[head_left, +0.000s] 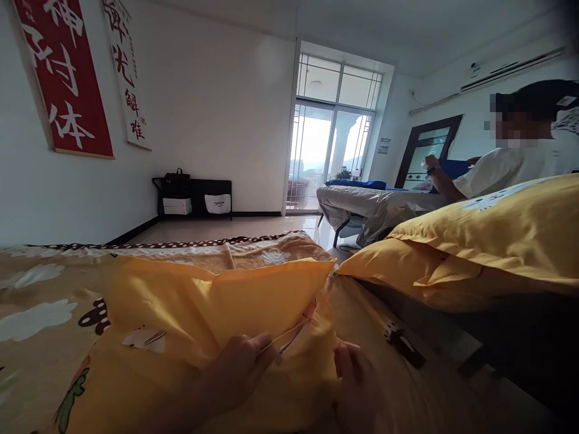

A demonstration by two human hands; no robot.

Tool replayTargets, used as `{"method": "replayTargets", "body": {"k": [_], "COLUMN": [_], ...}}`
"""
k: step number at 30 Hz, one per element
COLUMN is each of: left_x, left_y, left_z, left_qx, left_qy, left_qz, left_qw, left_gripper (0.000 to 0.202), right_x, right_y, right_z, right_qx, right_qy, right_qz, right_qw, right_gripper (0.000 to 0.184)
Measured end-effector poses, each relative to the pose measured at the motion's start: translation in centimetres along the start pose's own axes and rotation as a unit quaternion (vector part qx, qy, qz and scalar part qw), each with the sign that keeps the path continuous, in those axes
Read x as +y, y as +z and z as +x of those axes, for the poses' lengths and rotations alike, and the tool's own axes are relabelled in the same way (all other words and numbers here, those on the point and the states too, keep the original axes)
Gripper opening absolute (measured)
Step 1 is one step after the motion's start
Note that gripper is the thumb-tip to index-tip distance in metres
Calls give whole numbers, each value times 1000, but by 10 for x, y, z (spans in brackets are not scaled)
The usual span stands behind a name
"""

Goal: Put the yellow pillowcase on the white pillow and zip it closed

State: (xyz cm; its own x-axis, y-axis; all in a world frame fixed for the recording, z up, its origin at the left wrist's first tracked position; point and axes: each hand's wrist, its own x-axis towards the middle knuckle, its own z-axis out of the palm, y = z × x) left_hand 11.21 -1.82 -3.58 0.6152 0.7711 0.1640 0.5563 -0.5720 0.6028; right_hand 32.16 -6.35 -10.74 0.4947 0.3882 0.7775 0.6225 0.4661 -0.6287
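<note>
A yellow pillowcase (176, 307) with a cartoon print lies across the bedding in front of me, its surface wrinkled. My left hand (242, 361) is closed, thumb and fingers pinching an edge of the cloth at an opening. A small pale tab, possibly a zip pull, hangs beside that thumb. My right hand (355, 371) grips the pillowcase's right edge, its fingers curled and partly dark. Inside the case, whether it is filled cannot be made out. A patterned bed sheet (36, 313) with white clouds spreads beneath and to the left.
Two plump yellow pillows (493, 229) are stacked at right. Behind them a person (506, 163) handles something blue at a covered table (371, 199). A black rack (196, 196) stands by the far wall, left of a glass door (332, 144).
</note>
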Motion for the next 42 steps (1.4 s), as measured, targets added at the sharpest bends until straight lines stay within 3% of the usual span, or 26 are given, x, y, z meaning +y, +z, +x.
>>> {"method": "replayTargets", "body": {"k": [2,5,7,10,19,25,29,31,33,36,42], "left_x": [-1,0,0,-2,-2,2,2,1,1,1,3], "left_y": [1,2,2,3,1,-2,-1,0,0,0,0], "left_z": [0,0,-1,0,0,-1,-1,0,0,0,-1], "left_qx": [-2,-6,-5,-4,-2,-7,-7,-4,0,2,4], "left_qy": [-3,-15,-14,-7,5,3,-1,-3,-8,-13,-14], "left_qz": [1,8,8,4,6,1,0,1,1,-8,-21], "left_qw": [1000,1000,1000,1000,1000,1000,1000,1000,1000,1000,1000], "left_gripper": [36,35,34,33,34,35,36,35,34,32,34], "right_x": [-5,-17,-25,-32,-17,-21,-22,-25,-30,-36,-36], "right_y": [-1,6,13,22,27,28,25,21,17,17,31], "right_z": [4,0,-4,-6,-6,5,1,-2,-4,-4,-13], "right_qx": [-85,-165,-198,-218,-197,-125,-52,-70,-135,-200,-175], "right_qy": [-19,-99,-156,-174,-144,-159,-155,-194,-225,-225,-222], "right_qz": [-23,2,17,16,20,-26,-28,-1,15,-6,-20], "right_qw": [996,981,968,960,970,979,986,979,965,954,959], "right_gripper": [23,15,10,5,12,14,3,6,9,3,6]}}
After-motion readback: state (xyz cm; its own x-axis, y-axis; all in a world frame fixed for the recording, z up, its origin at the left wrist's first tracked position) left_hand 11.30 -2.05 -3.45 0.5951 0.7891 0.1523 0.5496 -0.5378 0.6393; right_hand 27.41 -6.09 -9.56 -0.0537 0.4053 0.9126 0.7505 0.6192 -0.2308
